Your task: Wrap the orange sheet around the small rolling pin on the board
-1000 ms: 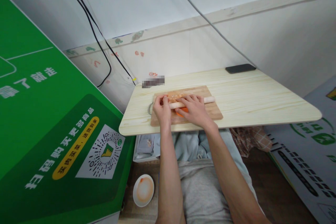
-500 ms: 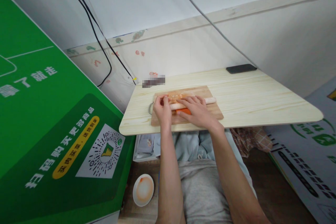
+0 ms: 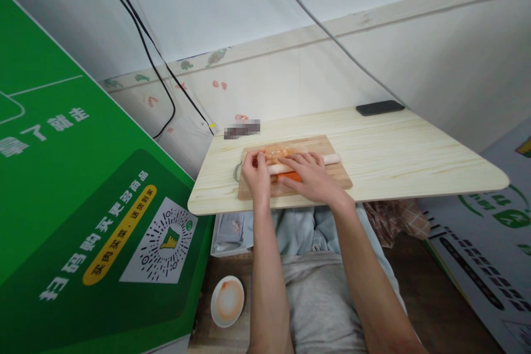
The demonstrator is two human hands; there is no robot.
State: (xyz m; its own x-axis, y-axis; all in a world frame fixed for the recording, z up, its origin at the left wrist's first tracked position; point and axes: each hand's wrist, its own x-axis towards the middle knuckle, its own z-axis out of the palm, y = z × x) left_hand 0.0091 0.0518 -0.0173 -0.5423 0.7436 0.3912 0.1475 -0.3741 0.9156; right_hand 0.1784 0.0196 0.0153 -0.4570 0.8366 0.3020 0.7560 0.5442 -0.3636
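Observation:
A pale rolling pin [image 3: 332, 159] lies across a wooden cutting board [image 3: 327, 145]. My left hand [image 3: 255, 172] is closed at the pin's left end, fingers curled in; something dark red shows between them, too small to name. Stretched over the middle of the pin, my right hand [image 3: 309, 174] holds it from above, thumb on the near side. Beyond the pin lies a patch of orange stuff with pale bits [image 3: 279, 154]. A flat bright orange piece [image 3: 293, 176] shows on the near side, partly under my right thumb.
The board sits on a light wood-grain table [image 3: 398, 155] against the wall. A black phone [image 3: 379, 107] lies at the back right, a blurred-out item [image 3: 242, 129] at the back left. Below are a stained white plate [image 3: 227, 301] and a box [image 3: 228, 232]. A green panel [image 3: 62, 177] stands left.
Both hands and the rolling pin keep nearly the same place on the board. The whole view has shifted very slightly.

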